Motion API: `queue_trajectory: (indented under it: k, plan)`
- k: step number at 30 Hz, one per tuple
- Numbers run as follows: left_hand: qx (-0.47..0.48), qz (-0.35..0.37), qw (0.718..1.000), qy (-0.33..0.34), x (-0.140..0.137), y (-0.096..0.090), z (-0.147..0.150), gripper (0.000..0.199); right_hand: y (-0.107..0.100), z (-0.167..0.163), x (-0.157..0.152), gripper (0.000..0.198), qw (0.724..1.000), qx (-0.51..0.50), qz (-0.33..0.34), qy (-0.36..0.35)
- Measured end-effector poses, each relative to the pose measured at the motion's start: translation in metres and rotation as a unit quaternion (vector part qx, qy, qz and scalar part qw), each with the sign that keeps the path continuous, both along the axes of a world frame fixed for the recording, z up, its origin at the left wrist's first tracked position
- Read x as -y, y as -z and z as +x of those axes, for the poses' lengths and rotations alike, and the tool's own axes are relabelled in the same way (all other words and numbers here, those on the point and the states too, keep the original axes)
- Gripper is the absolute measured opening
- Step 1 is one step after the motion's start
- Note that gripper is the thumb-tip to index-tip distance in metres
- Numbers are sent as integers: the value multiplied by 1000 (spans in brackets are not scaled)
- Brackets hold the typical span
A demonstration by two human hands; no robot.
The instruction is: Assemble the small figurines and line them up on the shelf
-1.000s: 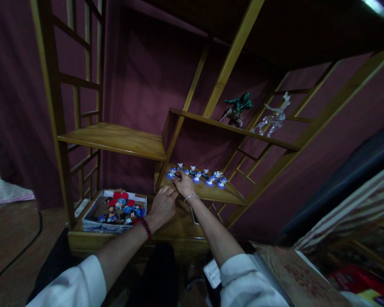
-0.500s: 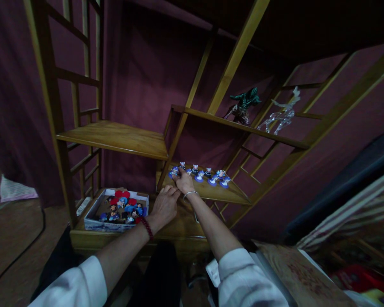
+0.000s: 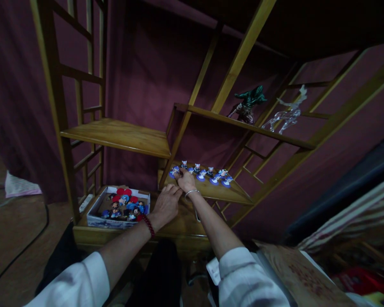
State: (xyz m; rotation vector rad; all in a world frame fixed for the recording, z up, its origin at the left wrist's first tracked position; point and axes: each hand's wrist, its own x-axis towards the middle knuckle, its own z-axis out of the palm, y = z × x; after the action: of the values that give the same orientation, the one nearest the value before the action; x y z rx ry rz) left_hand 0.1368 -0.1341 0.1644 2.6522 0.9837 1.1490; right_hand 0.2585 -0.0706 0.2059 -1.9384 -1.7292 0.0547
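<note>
At the left end of the small lower shelf (image 3: 208, 194), my right hand (image 3: 186, 182) reaches in with its thumb and fingers closed on a small purple-and-white figurine (image 3: 174, 171). Just below and left of it, my left hand (image 3: 168, 201) rests by the shelf's front edge, its fingers loosely bent; no object shows in it, and its fingertips are partly hidden. More figurines stand on the shelf: dark-clothed ones (image 3: 197, 167) at the back, purple-based ones (image 3: 215, 179) in front. A shallow cardboard box (image 3: 109, 223) to the left holds several red, blue and black figurines (image 3: 124, 202).
A wooden display rack (image 3: 64, 162) surrounds the work, with a higher left shelf (image 3: 118, 135). On the upper right shelf (image 3: 208, 114) stand a dark green statue (image 3: 249, 102) and a clear deer figure (image 3: 284, 117). A cable (image 3: 25, 247) crosses the floor at left.
The view has shifted slightly, so the rack sits a little farther right. Both hands keep nearly the same place, with my right hand still at the leftmost figurine.
</note>
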Motion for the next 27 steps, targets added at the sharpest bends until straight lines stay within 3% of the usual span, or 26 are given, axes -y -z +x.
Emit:
queue_trajectory:
  k: [17, 27]
  plan:
    - [-8, -23, 1000, 12, 3, -5, -4, 42, -4, -2, 6, 29, 1000, -3, -9, -13]
    - [23, 16, 1000, -8, 5, -1, -4, 45, -8, -1, 20, 24, 999, -10, 8, -41]
